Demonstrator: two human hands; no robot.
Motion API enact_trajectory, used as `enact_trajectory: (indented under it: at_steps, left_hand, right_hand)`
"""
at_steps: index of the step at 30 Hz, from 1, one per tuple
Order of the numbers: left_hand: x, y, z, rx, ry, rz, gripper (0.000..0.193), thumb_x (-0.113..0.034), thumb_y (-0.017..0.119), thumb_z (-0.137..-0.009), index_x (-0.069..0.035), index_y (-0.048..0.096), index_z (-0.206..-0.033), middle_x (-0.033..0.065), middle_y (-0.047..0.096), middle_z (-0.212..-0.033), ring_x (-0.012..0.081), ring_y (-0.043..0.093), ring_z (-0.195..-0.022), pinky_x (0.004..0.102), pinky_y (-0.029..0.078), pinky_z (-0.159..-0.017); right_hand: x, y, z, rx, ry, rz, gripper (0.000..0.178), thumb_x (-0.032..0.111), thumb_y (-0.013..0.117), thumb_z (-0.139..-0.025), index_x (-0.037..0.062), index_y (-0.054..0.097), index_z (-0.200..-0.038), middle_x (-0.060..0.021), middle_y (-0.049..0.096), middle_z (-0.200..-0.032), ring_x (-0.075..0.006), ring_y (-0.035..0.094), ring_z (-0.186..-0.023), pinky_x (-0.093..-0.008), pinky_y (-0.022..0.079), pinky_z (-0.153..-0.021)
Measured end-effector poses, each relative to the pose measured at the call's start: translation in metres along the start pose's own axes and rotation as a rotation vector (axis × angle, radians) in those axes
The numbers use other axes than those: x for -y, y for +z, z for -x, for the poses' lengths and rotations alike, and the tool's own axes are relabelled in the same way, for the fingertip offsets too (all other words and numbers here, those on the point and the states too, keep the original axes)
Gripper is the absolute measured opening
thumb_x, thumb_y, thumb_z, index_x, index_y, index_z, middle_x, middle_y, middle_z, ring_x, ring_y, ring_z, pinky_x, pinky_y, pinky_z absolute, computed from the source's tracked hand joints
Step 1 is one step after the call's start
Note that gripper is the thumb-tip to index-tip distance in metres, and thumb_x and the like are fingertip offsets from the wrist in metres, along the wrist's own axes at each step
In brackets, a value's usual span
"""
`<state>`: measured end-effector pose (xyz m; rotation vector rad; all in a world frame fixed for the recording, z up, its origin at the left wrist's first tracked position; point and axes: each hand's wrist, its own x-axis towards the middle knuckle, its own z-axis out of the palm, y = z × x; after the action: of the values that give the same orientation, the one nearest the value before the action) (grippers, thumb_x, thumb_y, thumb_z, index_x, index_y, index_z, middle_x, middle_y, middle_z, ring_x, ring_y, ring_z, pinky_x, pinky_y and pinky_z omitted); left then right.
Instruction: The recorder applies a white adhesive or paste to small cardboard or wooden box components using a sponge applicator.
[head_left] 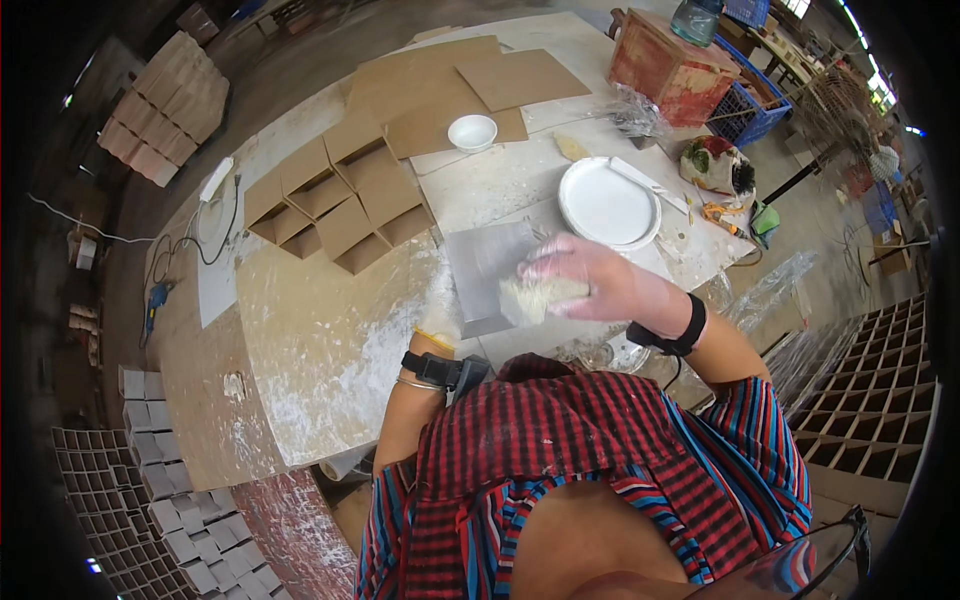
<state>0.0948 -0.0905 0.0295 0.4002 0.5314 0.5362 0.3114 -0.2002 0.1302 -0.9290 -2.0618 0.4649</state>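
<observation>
My right hand [582, 272], dusted white, is closed around a pale yellowish sponge [540, 300] with a rough edge. It holds the sponge over the near part of a grey rectangular sheet [487, 262] lying on the table. My left hand [438, 285] is beside the sheet's left edge; it looks whitish and its fingers are smeared, so I cannot make out their pose. Beyond my right hand sits a round white dish [608, 205] of smooth white paste. A flat whitish stick [650, 185] lies across its right rim.
Several open brown cardboard boxes [340, 190] stand left of the sheet. A white bowl [472, 133] rests by flat brown boards [425, 85]. A red wooden crate [665, 68] carries a bluish jar [697, 20]. Orange-handled pliers [725, 218] lie near the table's right edge.
</observation>
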Motion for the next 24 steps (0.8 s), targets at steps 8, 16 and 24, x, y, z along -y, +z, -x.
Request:
enact_trajectory:
  at_steps: [8, 16, 24]
  left_hand:
    - [0.010, 0.017, 0.008, 0.099, 0.043, 0.016, 0.047, -0.037, 0.039, -0.100, -0.003, 0.048, -0.130, 0.0104, 0.056, -0.125, 0.0240, 0.055, -0.112, 0.0363, 0.048, -0.093]
    - [0.008, 0.008, 0.005, 0.112, 0.208, -0.064, 0.042, -0.028, 0.042, -0.097, -0.001, 0.051, -0.128, 0.0164, 0.056, -0.125, 0.0307, 0.056, -0.113, 0.0431, 0.048, -0.096]
    - [0.002, 0.008, 0.008, 0.038, 0.190, 0.104, 0.043, -0.030, 0.044, -0.095, 0.003, 0.053, -0.123, 0.0167, 0.057, -0.122, 0.0314, 0.056, -0.112, 0.0444, 0.046, -0.097]
  right_hand:
    - [-0.045, -0.017, -0.019, -0.145, 0.263, 0.173, 0.043, 0.010, 0.070, -0.077, 0.0034, 0.058, -0.117, -0.0154, 0.058, -0.116, -0.0306, 0.055, -0.110, -0.0359, 0.042, -0.097]
    - [-0.015, -0.035, -0.014, -0.520, 0.670, -0.387, 0.047, 0.008, 0.064, -0.082, -0.0006, 0.050, -0.127, -0.0086, 0.057, -0.121, -0.0152, 0.053, -0.111, -0.0289, 0.039, -0.098]
    - [0.000, -0.019, -0.006, -0.566, 0.691, -0.612, 0.057, 0.015, 0.064, -0.086, -0.0008, 0.042, -0.135, -0.0063, 0.056, -0.121, -0.0127, 0.053, -0.110, -0.0263, 0.038, -0.098]
